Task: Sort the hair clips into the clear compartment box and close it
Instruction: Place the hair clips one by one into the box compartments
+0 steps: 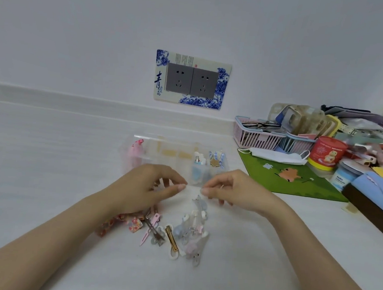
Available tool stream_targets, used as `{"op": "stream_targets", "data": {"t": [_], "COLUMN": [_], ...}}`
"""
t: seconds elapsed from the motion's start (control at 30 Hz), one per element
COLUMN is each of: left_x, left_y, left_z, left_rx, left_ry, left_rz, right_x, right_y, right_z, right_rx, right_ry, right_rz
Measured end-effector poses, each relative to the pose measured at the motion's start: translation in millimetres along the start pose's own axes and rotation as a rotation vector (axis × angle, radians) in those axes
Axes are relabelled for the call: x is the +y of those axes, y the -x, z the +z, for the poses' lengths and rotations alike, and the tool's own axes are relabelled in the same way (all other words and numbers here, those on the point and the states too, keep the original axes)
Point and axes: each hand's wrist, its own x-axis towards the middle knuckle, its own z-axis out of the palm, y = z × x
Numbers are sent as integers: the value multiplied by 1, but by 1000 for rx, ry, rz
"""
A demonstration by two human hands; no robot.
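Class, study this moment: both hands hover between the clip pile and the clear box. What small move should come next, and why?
Probably lower the right hand to pinch the pale blue clip just below its fingertips. Many hair clips remain loose on the counter, the clear compartment box behind is only partly filled, and neither hand visibly holds a clip; the left hand hovers too.

Single head-worn wide-angle view, facing forward and down onto the white tabletop [49, 157]. The blue-and-white floral wall socket plate [192, 79] sits ahead, upper centre; the tabletop below it is close.
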Motion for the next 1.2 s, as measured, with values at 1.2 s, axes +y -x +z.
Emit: {"op": "stream_targets", "data": {"t": [1.2], "left_x": [14], "left_y": [6], "left_z": [5], "left_rx": [-257], "left_ry": [-25], "left_rz": [-77], "right_x": [6], "right_y": [-3], "right_z": [13], "right_rx": [160], "right_ry": [-483], "right_rz": [-84]}}
